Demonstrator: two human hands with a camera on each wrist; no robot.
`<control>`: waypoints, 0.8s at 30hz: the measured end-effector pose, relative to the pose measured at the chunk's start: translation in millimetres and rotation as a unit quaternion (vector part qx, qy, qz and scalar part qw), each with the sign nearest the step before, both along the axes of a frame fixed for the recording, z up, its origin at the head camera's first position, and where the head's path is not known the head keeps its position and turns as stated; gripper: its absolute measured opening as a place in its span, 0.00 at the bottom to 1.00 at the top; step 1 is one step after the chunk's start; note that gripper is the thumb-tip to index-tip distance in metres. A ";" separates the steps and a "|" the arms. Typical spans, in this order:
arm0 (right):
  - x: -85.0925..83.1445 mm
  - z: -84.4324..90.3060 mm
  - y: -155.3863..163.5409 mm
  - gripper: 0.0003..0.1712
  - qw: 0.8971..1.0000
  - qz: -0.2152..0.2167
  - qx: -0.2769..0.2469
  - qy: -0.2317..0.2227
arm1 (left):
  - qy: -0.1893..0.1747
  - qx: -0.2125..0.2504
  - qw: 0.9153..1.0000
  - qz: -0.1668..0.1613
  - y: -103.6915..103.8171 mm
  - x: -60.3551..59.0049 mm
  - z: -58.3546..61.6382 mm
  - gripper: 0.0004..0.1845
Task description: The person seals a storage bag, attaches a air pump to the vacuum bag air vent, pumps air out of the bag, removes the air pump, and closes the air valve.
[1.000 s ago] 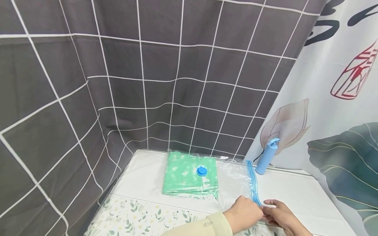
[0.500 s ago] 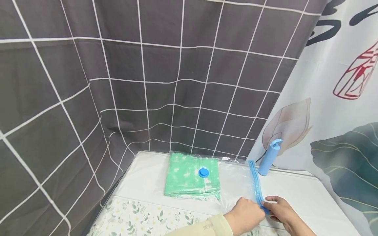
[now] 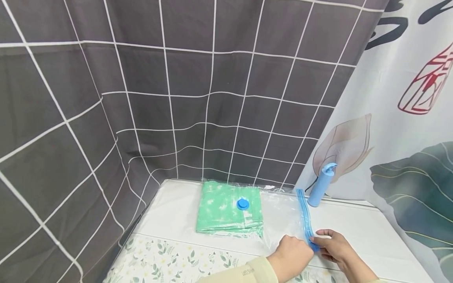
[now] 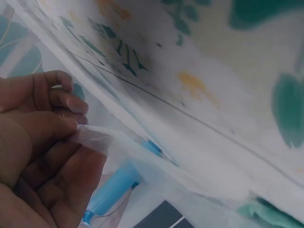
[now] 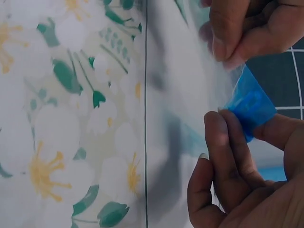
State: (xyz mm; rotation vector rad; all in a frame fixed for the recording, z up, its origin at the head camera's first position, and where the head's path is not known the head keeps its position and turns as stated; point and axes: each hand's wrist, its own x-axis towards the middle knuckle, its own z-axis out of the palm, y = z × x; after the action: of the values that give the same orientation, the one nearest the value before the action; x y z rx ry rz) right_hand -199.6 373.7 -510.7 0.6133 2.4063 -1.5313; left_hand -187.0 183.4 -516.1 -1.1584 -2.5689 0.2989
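Observation:
A clear vacuum bag (image 3: 281, 218) lies on the white table (image 3: 170, 212), with a folded green cloth (image 3: 226, 210) and a round blue valve (image 3: 242, 203) inside it. Its blue zip strip (image 3: 304, 214) runs along the right edge. My left hand (image 3: 291, 257) pinches the clear plastic (image 4: 102, 137) at the near end of the strip. My right hand (image 3: 330, 245) pinches the blue strip end (image 5: 249, 104) between thumb and fingers.
A blue hand pump (image 3: 320, 184) stands at the back right against a leaf-print curtain (image 3: 400, 157). A dark checked curtain (image 3: 141, 98) hangs behind and to the left. A floral cloth (image 3: 170, 261) covers the table's near part.
Both hands have crept a little farther along the strip's near end, keeping their pinch. The view shifted slightly.

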 end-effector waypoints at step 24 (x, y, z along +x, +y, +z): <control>-28.0 -4.0 2.9 0.34 0.999 -0.036 -0.007 0.023 | 0.007 0.000 0.999 -0.036 -3.1 -0.4 0.1 0.10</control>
State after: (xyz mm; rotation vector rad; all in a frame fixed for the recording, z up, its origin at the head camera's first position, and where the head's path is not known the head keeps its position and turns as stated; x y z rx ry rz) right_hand -227.6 376.6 -514.7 0.6775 2.4296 -1.6063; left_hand -187.4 180.3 -516.0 -1.2414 -2.5088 0.2894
